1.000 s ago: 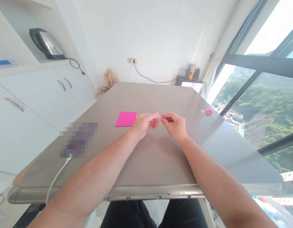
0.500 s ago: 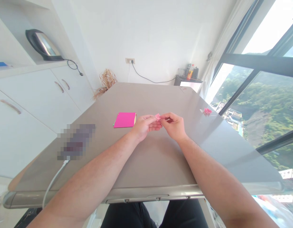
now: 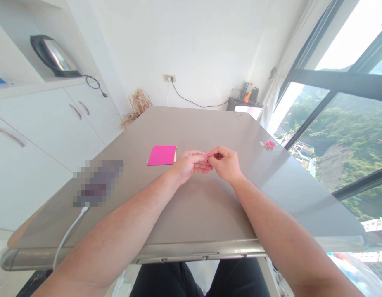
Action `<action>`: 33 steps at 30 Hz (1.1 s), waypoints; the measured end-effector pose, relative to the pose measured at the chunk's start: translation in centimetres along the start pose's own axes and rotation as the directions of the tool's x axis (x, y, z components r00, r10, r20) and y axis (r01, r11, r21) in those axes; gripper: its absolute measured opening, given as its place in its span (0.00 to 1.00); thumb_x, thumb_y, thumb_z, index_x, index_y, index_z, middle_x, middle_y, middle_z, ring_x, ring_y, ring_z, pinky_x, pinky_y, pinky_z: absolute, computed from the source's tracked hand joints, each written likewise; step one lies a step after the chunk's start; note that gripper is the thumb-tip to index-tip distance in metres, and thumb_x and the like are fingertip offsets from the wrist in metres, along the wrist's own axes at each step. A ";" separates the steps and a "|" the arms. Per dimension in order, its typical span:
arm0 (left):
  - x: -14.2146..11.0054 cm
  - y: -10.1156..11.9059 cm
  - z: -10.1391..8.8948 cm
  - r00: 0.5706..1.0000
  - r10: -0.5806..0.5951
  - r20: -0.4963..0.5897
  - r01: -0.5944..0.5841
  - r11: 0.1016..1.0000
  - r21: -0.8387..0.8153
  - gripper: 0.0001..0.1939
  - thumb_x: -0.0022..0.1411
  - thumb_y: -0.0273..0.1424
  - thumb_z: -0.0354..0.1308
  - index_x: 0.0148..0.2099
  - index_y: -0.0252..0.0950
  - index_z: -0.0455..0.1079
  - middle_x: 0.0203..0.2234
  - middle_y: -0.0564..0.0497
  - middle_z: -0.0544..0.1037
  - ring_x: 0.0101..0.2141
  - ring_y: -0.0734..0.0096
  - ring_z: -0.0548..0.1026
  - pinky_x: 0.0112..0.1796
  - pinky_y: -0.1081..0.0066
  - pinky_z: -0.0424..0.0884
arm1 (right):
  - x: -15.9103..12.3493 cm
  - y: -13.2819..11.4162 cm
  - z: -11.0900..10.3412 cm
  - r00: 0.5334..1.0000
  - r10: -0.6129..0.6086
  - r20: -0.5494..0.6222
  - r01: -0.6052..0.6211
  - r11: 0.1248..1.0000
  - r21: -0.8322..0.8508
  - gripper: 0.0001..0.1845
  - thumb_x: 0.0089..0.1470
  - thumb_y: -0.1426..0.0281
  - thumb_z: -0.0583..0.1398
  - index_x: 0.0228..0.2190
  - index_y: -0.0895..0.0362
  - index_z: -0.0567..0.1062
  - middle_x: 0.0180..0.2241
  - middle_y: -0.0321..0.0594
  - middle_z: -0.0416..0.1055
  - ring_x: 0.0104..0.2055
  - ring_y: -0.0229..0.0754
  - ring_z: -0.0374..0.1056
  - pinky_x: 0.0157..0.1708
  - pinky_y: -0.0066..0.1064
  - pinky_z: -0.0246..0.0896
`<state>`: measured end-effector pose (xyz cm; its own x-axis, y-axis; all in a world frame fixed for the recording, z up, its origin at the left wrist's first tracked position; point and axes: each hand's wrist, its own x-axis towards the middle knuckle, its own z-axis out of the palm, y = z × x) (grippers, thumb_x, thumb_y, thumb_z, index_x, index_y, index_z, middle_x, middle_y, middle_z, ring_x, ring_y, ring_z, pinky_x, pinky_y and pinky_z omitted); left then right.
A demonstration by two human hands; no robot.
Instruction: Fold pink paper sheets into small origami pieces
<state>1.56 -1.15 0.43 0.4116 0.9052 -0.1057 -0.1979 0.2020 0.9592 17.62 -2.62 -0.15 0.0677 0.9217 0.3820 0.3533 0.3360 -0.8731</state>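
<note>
Between my two hands, over the middle of the table, is a small piece of folded pink paper (image 3: 205,155), mostly covered by fingers. My left hand (image 3: 191,164) pinches its left side between thumb and index finger, with the other fingers stretched beneath. From the right, my right hand (image 3: 224,162) pinches the paper with thumb and forefinger, and its fingertips meet those of the left. A stack of square coloured paper (image 3: 162,155), bright magenta on top with yellow and green edges showing, lies just left of my left hand.
A crumpled or folded pink paper piece (image 3: 270,144) lies near the table's right edge by the window. A blurred-out device (image 3: 99,183) with a white cable (image 3: 68,231) rests at the left. The grey table (image 3: 191,128) reaches toward the wall.
My right fingers have shifted slightly on the pink paper, and less of it shows above the fingertips. Both hands stay in about the same place.
</note>
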 end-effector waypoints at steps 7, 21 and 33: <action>0.0 0.0 0.1 1.000 0.010 -0.006 -0.010 0.999 0.031 0.09 0.53 0.32 0.65 0.35 0.32 0.74 0.29 0.44 0.82 0.32 0.61 0.82 0.36 0.65 0.77 | -0.2 -0.2 0.2 0.999 -0.042 0.003 0.042 0.998 -0.057 0.05 0.43 0.72 0.59 0.24 0.54 0.76 0.22 0.33 0.72 0.25 0.36 0.63 0.26 0.29 0.61; 0.3 -0.6 -0.6 0.984 0.177 -0.004 -0.171 0.953 0.250 0.16 0.58 0.41 0.67 0.38 0.32 0.74 0.30 0.43 0.82 0.34 0.60 0.82 0.40 0.60 0.78 | 0.2 0.4 -0.2 0.998 0.049 0.028 -0.052 0.992 0.113 0.07 0.43 0.67 0.67 0.27 0.54 0.76 0.26 0.35 0.74 0.28 0.39 0.69 0.30 0.32 0.66; 0.4 -1.1 -0.6 0.959 0.285 -0.001 -0.263 0.886 0.382 0.18 0.60 0.44 0.64 0.39 0.33 0.73 0.30 0.44 0.82 0.33 0.63 0.82 0.39 0.59 0.79 | 0.3 0.5 -0.4 0.995 0.090 0.049 -0.097 0.982 0.165 0.06 0.43 0.68 0.67 0.27 0.54 0.77 0.25 0.35 0.76 0.28 0.40 0.71 0.30 0.33 0.67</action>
<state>1.37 -0.80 -0.81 0.3374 0.9256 0.1715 0.0565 -0.2017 0.9778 18.17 -2.20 -0.35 0.0533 0.9566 0.2865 0.1866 0.2723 -0.9439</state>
